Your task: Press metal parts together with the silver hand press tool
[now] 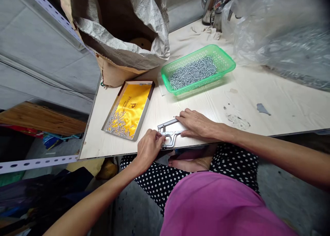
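A silver metal hand tool (172,133) with two lever handles and a coil spring lies at the table's front edge. My right hand (197,124) grips the ends of its handles, which are spread apart. At the tool's head, my left hand (151,143) is closed, thumb and fingertips pinched together; whatever they hold is too small to make out. Left of the tool is a shallow box (147,107) with a yellow satin lining, small silver metal pins (117,124) heaped in its near corner. A green plastic basket (198,90) behind the tool holds many similar metal pins (193,72).
A large open paper-and-woven sack (121,54) stands at the table's back left. Clear plastic bags (281,40) with metal pieces lie at the right. Behind are a steel kettle (210,6) and a crumpled cloth (210,33). The table (283,122) ends just before my lap.
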Tool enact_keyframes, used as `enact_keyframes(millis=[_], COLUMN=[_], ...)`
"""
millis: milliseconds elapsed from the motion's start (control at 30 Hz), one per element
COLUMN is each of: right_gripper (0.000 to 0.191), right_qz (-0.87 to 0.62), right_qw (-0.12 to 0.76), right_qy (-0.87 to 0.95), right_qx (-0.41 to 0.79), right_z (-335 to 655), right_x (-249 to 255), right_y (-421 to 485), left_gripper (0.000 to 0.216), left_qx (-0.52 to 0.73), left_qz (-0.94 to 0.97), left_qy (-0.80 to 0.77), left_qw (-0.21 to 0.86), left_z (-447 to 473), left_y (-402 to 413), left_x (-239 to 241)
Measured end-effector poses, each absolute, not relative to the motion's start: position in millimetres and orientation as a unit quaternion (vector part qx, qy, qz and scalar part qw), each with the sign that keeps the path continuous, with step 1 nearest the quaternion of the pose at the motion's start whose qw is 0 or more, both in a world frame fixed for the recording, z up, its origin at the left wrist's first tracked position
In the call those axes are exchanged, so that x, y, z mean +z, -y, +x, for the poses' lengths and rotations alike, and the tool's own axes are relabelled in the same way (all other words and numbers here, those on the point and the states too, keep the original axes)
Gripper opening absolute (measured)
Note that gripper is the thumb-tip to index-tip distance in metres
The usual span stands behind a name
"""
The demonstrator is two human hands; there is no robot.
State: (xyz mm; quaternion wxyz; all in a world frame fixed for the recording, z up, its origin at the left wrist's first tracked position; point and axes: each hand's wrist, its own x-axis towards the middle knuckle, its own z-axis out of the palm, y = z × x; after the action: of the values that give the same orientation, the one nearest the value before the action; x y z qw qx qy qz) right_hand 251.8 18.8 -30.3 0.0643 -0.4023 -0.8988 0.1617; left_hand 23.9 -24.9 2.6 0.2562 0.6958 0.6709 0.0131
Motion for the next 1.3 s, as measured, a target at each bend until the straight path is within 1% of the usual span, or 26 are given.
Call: enact_keyframes(millis=[33,100,167,233,333,400,467,533,600,733,800,933,1167,1300], right_gripper=[0.044,0.044,0.049,0.059,0.077,0.084,0.079,0.067,0.059,0.057,0.051,0.033,0.031,0.025], right_qz=[-0.403,-0.405,-0.406,-0.409,-0.416,-0.422,-0.434,-0.451,-0.463,-0.471,-0.468,-0.448,-0.434,-0.433], right_qw=[0.066,0.075,0.088,0.100,0.112,0.111,0.091,0.064,0.045,0.004,-0.015,-0.021,-0.009,0.003], right_qy=[0.898,0.896,0.894,0.891,0.885,0.881,0.877,0.873,0.872,0.871,0.872,0.884,0.894,0.896], right_qx=[0.166,0.169,0.169,0.169,0.174,0.182,0.186,0.173,0.151,0.141,0.143,0.132,0.109,0.102], right_z=[251,250,250,249,252,254,257,258,257,254,254,255,249,248], right_x=[-29,-30,-32,-37,-40,-39,-34,-27,-21,-15,-12,-10,-19,-25], right_y=[-17,-15,-14,-12,-11,-9,-6,-3,-1,-4,-7,-11,-16,-16], left_gripper=[0.021,0.031,0.049,0.061,0.063,0.065,0.070,0.071,0.066,0.055,0.052,0.042,0.027,0.022], left_qx=[0.030,0.042,0.038,0.017,-0.031,-0.052,-0.066,-0.081,-0.093,-0.103,-0.099,-0.079,-0.047,-0.041], left_qz=[0.746,0.813,0.852,0.871,0.886,0.895,0.903,0.909,0.910,0.908,0.906,0.900,0.886,0.887], left_qy=[-0.635,-0.561,-0.503,-0.469,-0.436,-0.418,-0.403,-0.393,-0.390,-0.394,-0.399,-0.417,-0.445,-0.441], left_qw=[0.200,0.149,0.142,0.146,0.153,0.145,0.131,0.116,0.103,0.099,0.102,0.105,0.119,0.133], left_z=[26,34,44,52,61,63,64,65,67,70,71,72,76,78], left_y=[26,23,15,5,-9,-15,-17,-19,-21,-29,-32,-34,-26,-24], left_x=[2,-2,-9,-14,-17,-15,-13,-11,-9,-9,-12,-17,-17,-14])
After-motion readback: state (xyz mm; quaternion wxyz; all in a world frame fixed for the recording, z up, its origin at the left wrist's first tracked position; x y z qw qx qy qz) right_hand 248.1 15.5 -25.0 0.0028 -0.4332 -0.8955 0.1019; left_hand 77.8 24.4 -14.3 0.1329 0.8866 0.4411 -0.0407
